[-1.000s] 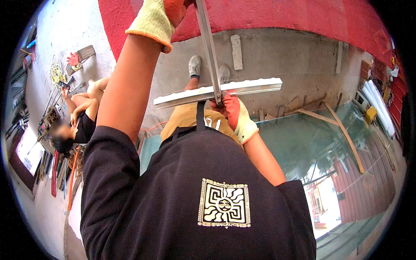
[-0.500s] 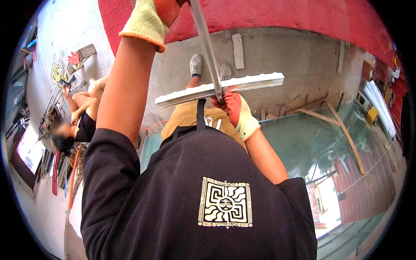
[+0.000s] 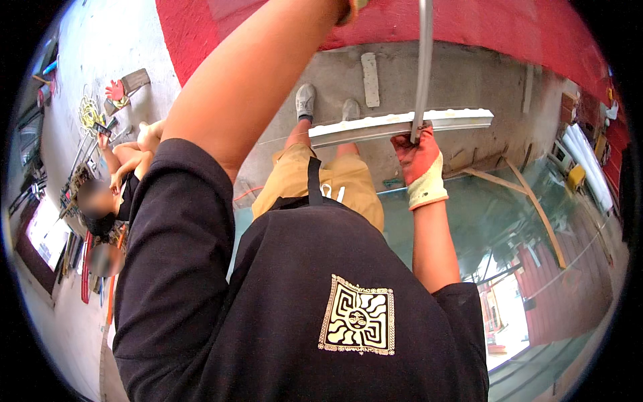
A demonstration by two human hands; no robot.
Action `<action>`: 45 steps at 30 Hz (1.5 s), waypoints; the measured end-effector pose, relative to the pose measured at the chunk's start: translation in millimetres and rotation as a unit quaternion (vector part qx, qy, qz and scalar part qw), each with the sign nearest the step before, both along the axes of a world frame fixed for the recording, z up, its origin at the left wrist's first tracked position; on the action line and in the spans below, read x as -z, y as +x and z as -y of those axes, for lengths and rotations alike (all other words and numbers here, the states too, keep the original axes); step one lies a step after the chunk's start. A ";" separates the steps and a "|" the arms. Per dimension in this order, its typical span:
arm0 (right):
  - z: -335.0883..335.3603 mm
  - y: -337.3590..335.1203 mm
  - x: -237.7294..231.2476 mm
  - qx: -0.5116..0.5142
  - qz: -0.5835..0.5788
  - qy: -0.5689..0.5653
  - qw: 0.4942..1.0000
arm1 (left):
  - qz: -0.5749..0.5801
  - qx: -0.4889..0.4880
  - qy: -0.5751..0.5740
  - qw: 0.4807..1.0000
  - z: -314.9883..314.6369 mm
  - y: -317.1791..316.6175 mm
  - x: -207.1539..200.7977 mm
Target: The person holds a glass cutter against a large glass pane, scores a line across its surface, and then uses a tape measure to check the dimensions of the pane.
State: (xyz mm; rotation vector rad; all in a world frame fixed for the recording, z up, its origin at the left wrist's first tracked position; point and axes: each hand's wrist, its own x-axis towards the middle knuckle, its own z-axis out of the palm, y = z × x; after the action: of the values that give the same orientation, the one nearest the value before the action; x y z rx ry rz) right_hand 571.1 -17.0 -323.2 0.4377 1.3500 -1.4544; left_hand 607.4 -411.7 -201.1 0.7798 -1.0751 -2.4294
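Observation:
My right hand (image 3: 422, 161), in a red glove with a pale yellow cuff, is closed where a metal bar (image 3: 423, 67) meets a crosspiece. The crosspiece (image 3: 362, 131) is a long silvery metal profile with a white, bumpy upper edge, lying across in front of my legs. From that joint the bar runs up and out past the top edge. My left arm reaches to the top edge, where only a bit of my left hand's glove cuff (image 3: 349, 11) shows. The left fingers are hidden, so their hold cannot be seen.
A large glass sheet (image 3: 442, 228) with wooden strips (image 3: 536, 208) lies at right. Red material (image 3: 469, 23) covers the far side. A short white slat (image 3: 370, 80) rests on the floor. At left a person (image 3: 127, 164) sits near tools, yellow cord (image 3: 90, 114) and red gloves (image 3: 115, 90).
The bar and crosspiece have shifted right, and the bar now stands more upright. My right hand moved right with them. My left hand went up and right, mostly out of the picture.

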 end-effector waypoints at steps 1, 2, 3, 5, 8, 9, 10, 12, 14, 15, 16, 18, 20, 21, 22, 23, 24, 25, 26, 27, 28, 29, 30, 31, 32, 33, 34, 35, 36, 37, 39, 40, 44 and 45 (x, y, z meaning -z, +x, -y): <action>3.5 5.8 -2.4 0.006 0.023 0.011 1.000 | 0.008 0.001 0.010 1.000 1.1 0.2 -0.5; 9.1 12.2 -2.5 0.019 0.037 0.028 0.999 | 0.004 -0.029 -0.005 1.000 2.3 5.5 0.3; 11.1 26.1 -3.7 -0.037 0.024 0.034 0.998 | 0.058 -0.055 -0.025 0.997 0.1 17.7 5.0; 17.5 57.4 -1.9 -0.177 0.000 0.031 0.984 | 0.096 -0.095 -0.028 0.990 5.2 50.9 14.6; 32.7 107.2 0.0 -0.206 0.049 -0.010 0.977 | 0.031 -0.120 -0.003 0.992 19.3 94.2 32.5; 36.8 113.1 -0.1 -0.161 0.117 0.000 0.980 | 0.037 -0.132 -0.003 0.991 25.5 104.8 39.2; 40.2 120.1 -1.0 -0.144 0.152 0.012 0.978 | 0.044 -0.145 -0.005 0.988 31.3 108.5 44.8; 44.2 126.3 -3.5 -0.223 0.069 0.063 0.970 | 0.088 -0.150 0.007 0.985 35.3 112.1 51.4; 43.0 120.4 -4.0 -0.189 0.053 0.067 0.978 | 0.118 -0.139 -0.008 0.983 35.8 102.5 53.0; 39.2 106.5 -2.6 -0.178 0.041 0.064 0.981 | 0.104 -0.130 -0.015 0.986 33.6 90.0 53.0; 35.2 91.8 0.4 -0.167 0.029 0.079 0.982 | 0.090 -0.121 -0.021 0.988 30.5 75.9 53.7; 19.2 52.1 2.7 -0.079 0.032 0.014 0.996 | 0.048 -0.062 0.008 0.997 23.7 49.6 52.5; 7.5 12.8 4.1 0.010 0.021 0.020 1.000 | 0.025 0.008 0.038 0.999 25.5 13.9 51.6; 1.9 -9.3 3.3 -0.008 0.004 0.030 1.000 | -0.008 0.043 0.039 0.998 24.5 -3.8 51.8; -2.7 -27.0 1.2 -0.005 -0.019 0.031 0.999 | -0.041 0.078 0.037 0.995 23.2 -22.5 52.0; -1.3 -45.8 0.3 0.030 0.013 0.023 0.999 | -0.052 0.077 0.036 0.995 18.1 -43.9 51.2; -7.7 -55.0 -7.3 0.032 -0.036 0.032 0.998 | -0.062 0.073 0.028 0.995 15.8 -63.0 47.8; -6.5 -64.4 -9.9 0.022 -0.047 0.090 0.995 | -0.035 0.073 -0.002 0.997 11.5 -75.7 43.7; -7.2 -68.4 -14.8 0.017 -0.062 0.074 0.995 | -0.006 0.069 -0.033 0.997 6.3 -84.0 38.1; -5.2 -69.0 -15.5 0.006 -0.052 0.068 0.996 | 0.013 0.034 -0.020 0.999 3.1 -86.3 34.9; -4.5 -66.5 -16.9 0.002 -0.066 0.081 0.995 | 0.016 0.002 -0.006 1.000 -1.5 -86.7 30.8; -5.5 -64.7 -19.2 -0.017 -0.075 0.082 0.994 | 0.044 0.000 -0.021 0.999 -2.0 -83.8 26.6; -3.0 -58.5 -16.4 0.008 -0.047 0.086 0.995 | 0.047 0.001 -0.036 0.998 -2.2 -76.4 24.9; -3.3 -50.9 -15.3 -0.004 -0.042 0.079 0.996 | 0.072 -0.008 -0.043 0.996 -1.6 -66.8 23.7; -1.9 -42.8 -12.2 -0.012 -0.017 0.090 0.996 | 0.094 -0.015 -0.053 0.994 -0.1 -56.0 24.0; -0.4 -30.4 -6.7 -0.024 -0.008 0.104 0.994 | 0.107 -0.029 -0.066 0.992 0.4 -42.0 27.2; 4.2 -18.2 0.0 0.003 0.054 0.090 0.995 | 0.138 -0.039 -0.082 0.986 2.4 -26.9 30.3; 6.7 -3.0 6.1 -0.004 0.068 0.100 0.993 | 0.127 -0.049 -0.072 0.988 5.6 -9.7 34.5; 7.8 9.7 11.4 -0.051 0.070 0.111 0.990 | 0.136 -0.052 -0.060 0.988 7.7 6.5 39.4; 10.1 25.5 15.8 -0.074 0.078 0.111 0.988 | 0.130 -0.094 -0.045 0.986 8.0 21.9 42.5; 11.7 52.1 25.2 -0.118 0.104 0.083 0.984 | 0.109 -0.113 -0.034 0.987 16.1 54.4 47.6; 12.1 66.6 30.2 -0.085 0.158 0.081 0.980 | 0.100 -0.122 -0.020 0.987 19.1 69.8 49.3; 10.5 104.3 42.7 -0.239 0.187 -0.042 0.952 | 0.118 -0.149 0.020 0.982 32.5 122.6 53.6; 15.3 123.3 46.8 -0.335 0.045 -0.072 0.938 | 0.101 -0.160 0.023 0.982 34.7 135.9 55.8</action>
State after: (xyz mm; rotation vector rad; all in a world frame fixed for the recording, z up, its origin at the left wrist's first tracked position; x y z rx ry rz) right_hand 694.4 -32.3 -370.0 -0.0617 1.1508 -0.9376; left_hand 743.3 -446.4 -256.9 1.1403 -0.8836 -2.1435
